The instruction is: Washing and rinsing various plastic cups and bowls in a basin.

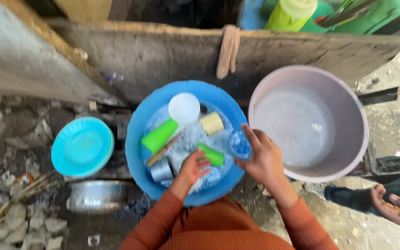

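A clear glass is being gripped by the right hand, fingers curled round it, over the blue basin. A green cup is being touched by left hand fingertips, loosely spread.

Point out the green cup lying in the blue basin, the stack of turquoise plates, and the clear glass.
green cup (pixel 159 135), head view, on its side wall
turquoise plates (pixel 82 146), head view, top plate's centre
clear glass (pixel 240 144), head view, on its body

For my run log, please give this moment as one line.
left hand: on green cup | right hand: holds clear glass | blue basin: soapy water | grey basin: beside
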